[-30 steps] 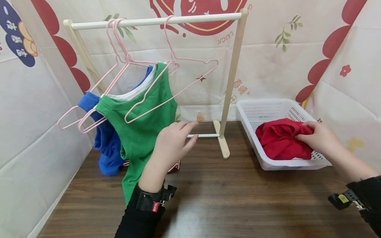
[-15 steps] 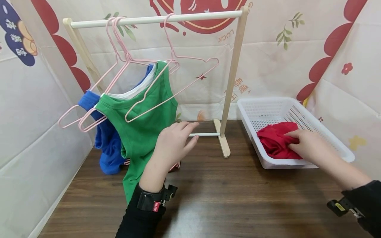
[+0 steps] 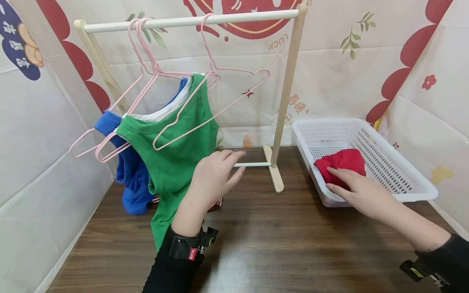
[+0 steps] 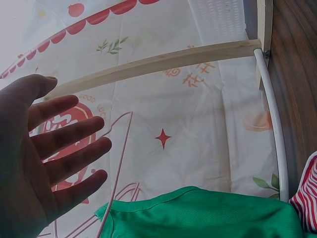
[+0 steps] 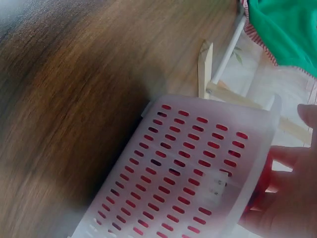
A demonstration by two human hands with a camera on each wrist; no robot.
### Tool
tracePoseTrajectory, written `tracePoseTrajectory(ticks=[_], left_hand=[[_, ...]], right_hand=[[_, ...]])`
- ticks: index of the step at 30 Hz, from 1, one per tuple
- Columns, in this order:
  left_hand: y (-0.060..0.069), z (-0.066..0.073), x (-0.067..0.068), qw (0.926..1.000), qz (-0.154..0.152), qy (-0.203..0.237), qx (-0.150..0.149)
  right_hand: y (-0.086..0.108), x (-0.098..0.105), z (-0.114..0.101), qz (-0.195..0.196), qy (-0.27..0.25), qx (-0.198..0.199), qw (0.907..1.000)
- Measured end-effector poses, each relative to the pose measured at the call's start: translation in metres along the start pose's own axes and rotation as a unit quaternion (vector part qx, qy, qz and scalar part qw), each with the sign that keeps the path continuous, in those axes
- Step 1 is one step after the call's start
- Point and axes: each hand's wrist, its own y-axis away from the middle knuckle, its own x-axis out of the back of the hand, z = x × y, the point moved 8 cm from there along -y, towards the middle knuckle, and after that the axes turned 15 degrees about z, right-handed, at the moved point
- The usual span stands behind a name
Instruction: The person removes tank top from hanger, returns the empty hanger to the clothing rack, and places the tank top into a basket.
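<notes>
Bunched red cloth (image 3: 346,160) lies at the left side of the white basket (image 3: 421,193). My right hand (image 3: 366,195) rests on its front part, fingers extended; in the right wrist view the hand (image 5: 290,198) touches red cloth behind the basket wall (image 5: 257,119). My left hand (image 3: 210,177) is held in front of the green top (image 3: 179,138), touching nothing that I can make out. In the left wrist view the left hand (image 4: 54,153) has its fingers spread. A bare pink hanger (image 3: 234,106) hangs from the rack's top bar (image 3: 253,17), in front of the green top.
Blue garments (image 3: 135,187) and a white one hang behind the green top at the rack's left. The rack's right foot (image 3: 274,175) stands between the clothes and the basket, on the brown table (image 3: 264,244). Printed cloth walls (image 3: 329,89) enclose the back and sides.
My right hand has moved left and toward the front of the basket, and the red cloth is more compact, gathered at the left side. The left hand has hardly moved.
</notes>
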Motion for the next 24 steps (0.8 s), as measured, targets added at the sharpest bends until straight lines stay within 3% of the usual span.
tracePoseTrajectory(ticks=[11,17,24], left_hand=[[0.001,-0.002,0.0,0.9999,-0.012,-0.009,0.005],[0.002,-0.003,0.0,0.9997,-0.018,-0.009,0.01],[0.002,0.0,-0.003,0.9997,-0.025,-0.002,-0.001]], right_hand=[[0.001,-0.019,-0.007,-0.038,0.023,0.055,0.9975],[0.001,-0.026,-0.006,-0.073,0.047,0.058,0.9946],[-0.003,-0.025,-0.014,-0.079,0.047,0.039,0.995]])
